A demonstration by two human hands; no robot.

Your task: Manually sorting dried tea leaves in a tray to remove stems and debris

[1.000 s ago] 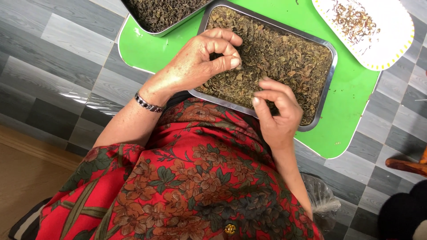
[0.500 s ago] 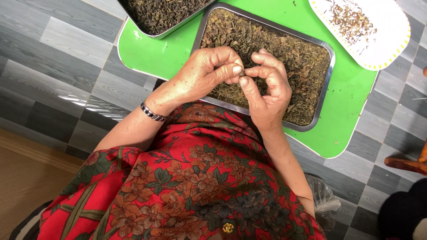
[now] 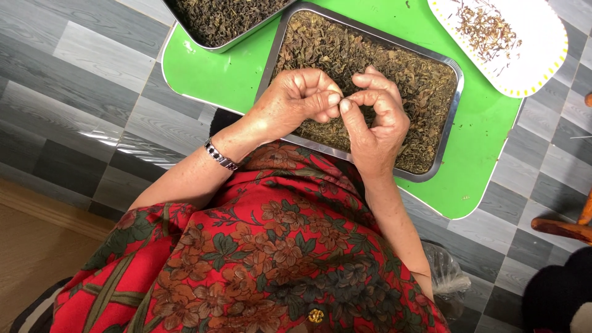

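Observation:
My left hand (image 3: 296,98) and my right hand (image 3: 376,117) meet fingertip to fingertip over the near part of a metal tray (image 3: 453,117) filled with dried brownish-green leaves (image 3: 370,55). Both hands have fingers curled, pinching something small between them; the piece itself is too small to make out. A bracelet (image 3: 220,155) circles my left wrist. The tray sits on a green table (image 3: 228,74).
A second metal tray (image 3: 216,24) of darker leaves lies at the far left of the green table. A white oval tray (image 3: 524,43) with a few sorted bits sits at the far right. A plastic bag (image 3: 447,277) and a wooden chair leg (image 3: 561,228) are on the grey tiled floor.
My right hand has lifted from the tray's near edge and come up to meet my left hand; the fingertips now touch over the leaves.

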